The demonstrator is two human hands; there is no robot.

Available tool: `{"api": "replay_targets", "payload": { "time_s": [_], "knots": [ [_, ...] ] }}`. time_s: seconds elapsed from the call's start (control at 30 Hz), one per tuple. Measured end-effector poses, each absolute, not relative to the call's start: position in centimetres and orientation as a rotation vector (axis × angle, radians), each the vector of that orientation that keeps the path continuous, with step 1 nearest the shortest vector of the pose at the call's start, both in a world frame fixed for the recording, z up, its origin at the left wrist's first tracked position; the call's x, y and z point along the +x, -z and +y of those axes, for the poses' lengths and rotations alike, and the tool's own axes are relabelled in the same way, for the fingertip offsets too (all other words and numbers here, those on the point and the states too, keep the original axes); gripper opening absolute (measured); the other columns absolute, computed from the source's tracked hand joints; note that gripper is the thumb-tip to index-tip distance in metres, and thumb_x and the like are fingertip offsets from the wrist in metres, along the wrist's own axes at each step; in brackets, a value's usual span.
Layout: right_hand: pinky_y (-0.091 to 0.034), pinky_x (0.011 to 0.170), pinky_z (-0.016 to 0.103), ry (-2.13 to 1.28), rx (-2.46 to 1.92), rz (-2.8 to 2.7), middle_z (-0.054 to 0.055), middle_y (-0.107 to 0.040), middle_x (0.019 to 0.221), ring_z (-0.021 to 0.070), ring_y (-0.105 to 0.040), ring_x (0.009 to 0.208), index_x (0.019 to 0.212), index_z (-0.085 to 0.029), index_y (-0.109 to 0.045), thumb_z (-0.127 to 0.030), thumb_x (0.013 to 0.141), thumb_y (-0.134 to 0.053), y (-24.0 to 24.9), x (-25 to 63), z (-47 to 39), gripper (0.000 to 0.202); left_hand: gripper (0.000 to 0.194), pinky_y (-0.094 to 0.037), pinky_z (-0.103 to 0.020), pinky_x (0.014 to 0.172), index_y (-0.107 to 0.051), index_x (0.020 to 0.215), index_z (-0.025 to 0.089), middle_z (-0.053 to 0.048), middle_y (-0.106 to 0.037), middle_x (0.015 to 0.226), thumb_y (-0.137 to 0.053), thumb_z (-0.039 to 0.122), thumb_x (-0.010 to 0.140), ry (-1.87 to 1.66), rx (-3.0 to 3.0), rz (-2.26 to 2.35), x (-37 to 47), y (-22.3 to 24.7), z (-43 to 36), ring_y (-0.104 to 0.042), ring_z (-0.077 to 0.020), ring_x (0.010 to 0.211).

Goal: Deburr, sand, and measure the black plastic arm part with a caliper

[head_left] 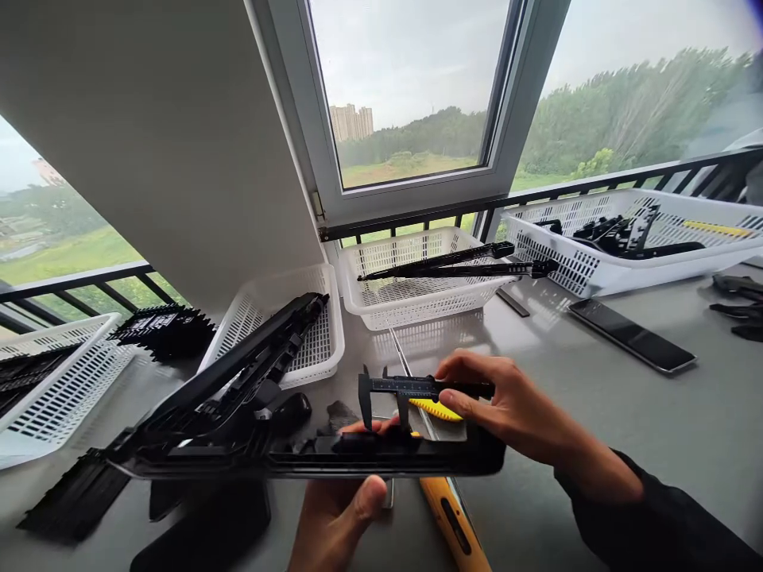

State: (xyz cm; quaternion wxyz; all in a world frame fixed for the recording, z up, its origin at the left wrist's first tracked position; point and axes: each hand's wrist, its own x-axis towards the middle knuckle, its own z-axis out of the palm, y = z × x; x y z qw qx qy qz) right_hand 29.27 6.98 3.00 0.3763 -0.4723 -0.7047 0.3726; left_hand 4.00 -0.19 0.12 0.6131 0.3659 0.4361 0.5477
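Note:
My right hand (486, 397) grips a black vernier caliper (405, 387) by its slide and beam. The caliper's jaws are parted and point down at the upper edge of a long black plastic trim part (387, 459). Whether the jaw tips touch it I cannot tell. From below, my left hand (349, 508) holds this part, thumb on the near side and fingertips showing behind it. Beneath the part lies a tool with a yellow-orange handle (453, 520) and a long metal blade, partly hidden. A yellow toothed piece (439, 409) shows behind the caliper.
White plastic baskets (390, 318) line the back by the window, several holding black plastic parts. A phone (633, 334) lies on the grey table (602, 413) at right, with black gloves or parts (742, 306) beyond. Dark ribbed pieces (75, 496) lie at left.

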Motion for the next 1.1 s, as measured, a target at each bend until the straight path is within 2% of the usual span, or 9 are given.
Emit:
{"api": "replay_targets", "payload": {
  "time_s": [0.13,0.27,0.4,0.6,0.87,1.0,1.1],
  "knots": [
    [-0.054,0.077,0.033,-0.938,-1.211,-1.827,0.001,-0.079,0.092,0.0211,-0.073,0.084,0.096,-0.025,-0.074,-0.037,0.095,-0.071,-3.1,29.2,7.0,0.013,0.052,-0.052,-0.052,0.117,-0.082,0.12,0.025,-0.013,-0.084,0.125,-0.094,0.051,0.077,-1.318,0.78,1.031,3.8,-0.7,0.0,-0.074,-0.04,0.125],
    [-0.051,0.068,0.031,-0.892,-1.243,-1.841,0.0,-0.079,0.084,0.0193,-0.07,0.076,0.089,-0.025,-0.076,-0.036,0.095,-0.073,-2.8,29.2,7.4,0.013,0.053,-0.052,-0.05,0.118,-0.081,0.12,0.024,-0.014,-0.082,0.13,-0.094,0.052,0.077,-1.326,0.81,1.057,3.8,-1.0,0.1,-0.072,-0.0405,0.129],
    [-0.047,0.059,0.028,-0.899,-1.27,-1.791,0.0,-0.076,0.075,0.0176,-0.066,0.068,0.08,-0.023,-0.074,-0.042,0.092,-0.077,-2.5,29.0,7.4,0.023,0.052,-0.053,-0.05,0.117,-0.081,0.12,0.024,-0.012,-0.083,0.126,-0.093,0.052,0.078,-1.316,0.818,1.064,3.9,-0.9,0.0,-0.072,-0.0402,0.128],
    [-0.041,0.056,0.027,-0.925,-1.308,-1.744,0.0,-0.071,0.07,0.015,-0.058,0.064,0.075,-0.02,-0.069,-0.041,0.088,-0.08,-2.6,28.8,7.2,0.027,0.05,-0.055,-0.053,0.115,-0.079,0.123,0.022,-0.013,-0.084,0.123,-0.089,0.051,0.083,-1.335,0.831,1.036,4.1,-1.1,-0.1,-0.075,-0.0383,0.123],
    [-0.047,0.067,0.03,-0.82,-1.327,-1.752,0.001,-0.074,0.08,0.0183,-0.066,0.074,0.084,-0.021,-0.071,-0.046,0.092,-0.075,-3.5,29.2,7.0,0.026,0.049,-0.055,-0.049,0.115,-0.079,0.12,0.022,-0.012,-0.083,0.124,-0.09,0.051,0.082,-1.28,0.931,1.083,4.3,0.2,-0.1,-0.075,-0.0358,0.122],
    [-0.049,0.065,0.029,-0.771,-1.333,-1.733,0.0,-0.072,0.076,0.018,-0.066,0.069,0.082,-0.022,-0.067,-0.047,0.089,-0.077,-3.6,27.6,5.8,0.028,0.045,-0.053,-0.048,0.116,-0.079,0.12,0.025,-0.01,-0.081,0.129,-0.091,0.047,0.082,-1.17,1.004,0.978,5.6,1.3,-1.2,-0.073,-0.0343,0.126],
    [-0.049,0.062,0.028,-0.704,-1.305,-1.732,-0.002,-0.069,0.072,0.017,-0.065,0.065,0.08,-0.023,-0.063,-0.043,0.086,-0.079,-3.3,25.6,4.5,0.026,0.045,-0.055,-0.049,0.113,-0.079,0.121,0.027,-0.008,-0.081,0.122,-0.09,0.048,0.082,-1.083,1.025,0.938,6.8,2.3,-2.3,-0.074,-0.0341,0.121]
  ]
}}
